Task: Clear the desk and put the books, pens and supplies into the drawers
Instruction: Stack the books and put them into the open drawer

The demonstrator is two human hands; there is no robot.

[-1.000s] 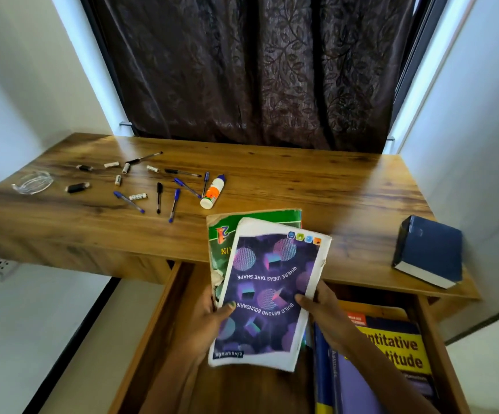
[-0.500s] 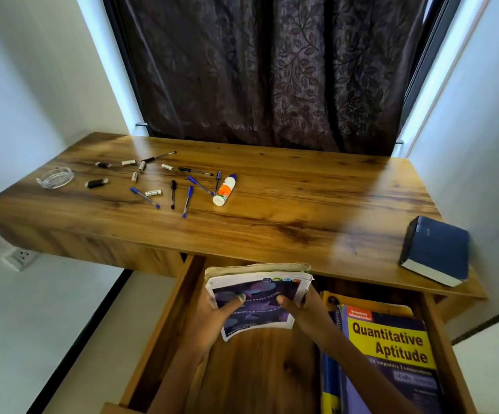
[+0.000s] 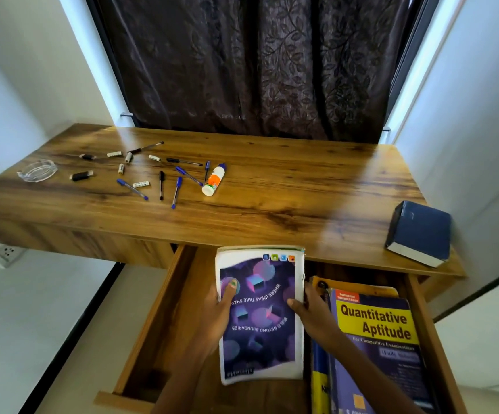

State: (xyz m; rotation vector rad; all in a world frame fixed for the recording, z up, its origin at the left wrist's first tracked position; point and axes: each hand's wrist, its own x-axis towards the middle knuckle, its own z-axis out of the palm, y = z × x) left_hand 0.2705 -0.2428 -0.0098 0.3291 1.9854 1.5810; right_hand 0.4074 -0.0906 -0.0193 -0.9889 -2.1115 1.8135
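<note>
A purple-and-white notebook (image 3: 261, 318) lies over the open wooden drawer (image 3: 152, 318), with a green book's edge just showing under its far end. My left hand (image 3: 217, 312) grips its left edge, thumb on the cover. My right hand (image 3: 312, 313) grips its right edge, thumb on the cover. A yellow "Quantitative Aptitude" book (image 3: 376, 339) sits in the drawer's right side. On the desk (image 3: 287, 192) lie several pens (image 3: 176, 188), a glue bottle (image 3: 214, 183), small erasers and caps (image 3: 140, 184), and a thick blue book (image 3: 420, 233) at the right end.
A clear glass dish (image 3: 37, 170) rests at the desk's far left. A dark curtain (image 3: 251, 64) hangs behind the desk. White walls close in on both sides, with a wall socket (image 3: 5, 253) low on the left.
Both hands brought the notebook and green book down from above the desk's front edge into the drawer, and the stack now lies flatter beside the yellow book.
</note>
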